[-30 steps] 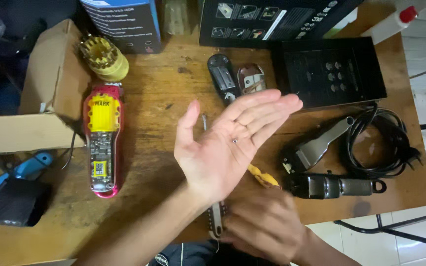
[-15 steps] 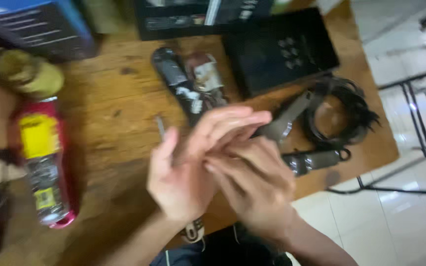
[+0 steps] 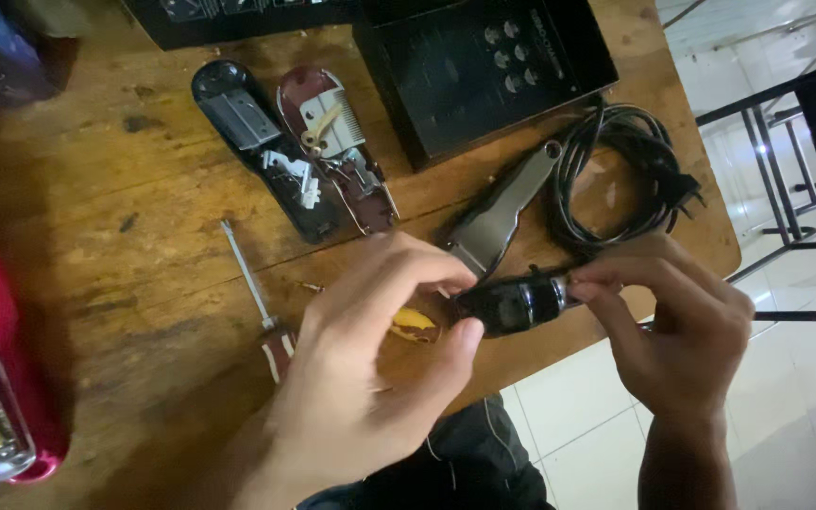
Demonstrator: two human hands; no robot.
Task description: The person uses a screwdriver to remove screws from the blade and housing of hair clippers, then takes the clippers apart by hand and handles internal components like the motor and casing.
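Far left edge: a red, glossy clipper body [image 3: 2,378] with a yellow panel lies lengthwise on the worn wooden table [image 3: 125,283], whose grain is scuffed and stained. Further in, a thin metal screwdriver [image 3: 247,279] with a dark red handle lies slanted, its handle end partly under the left hand. Above it sit two opened shells side by side: a black plastic half [image 3: 262,146] and a maroon half [image 3: 337,146] showing a toothed blade and small metal parts.

Centre: the left hand [image 3: 370,378] has its fingers curled, thumb and forefinger pinching the near end of a short, dark, shiny cylindrical clipper body [image 3: 512,304], held just above the table's front edge. A yellow scrap [image 3: 415,323] lies beneath the hand.

Right: the right hand [image 3: 682,331] pinches the cylinder's other end with bunched fingertips. Behind lie a flat grey metal cover [image 3: 498,217], a black matte box [image 3: 484,66] and a coiled black cable [image 3: 625,179].
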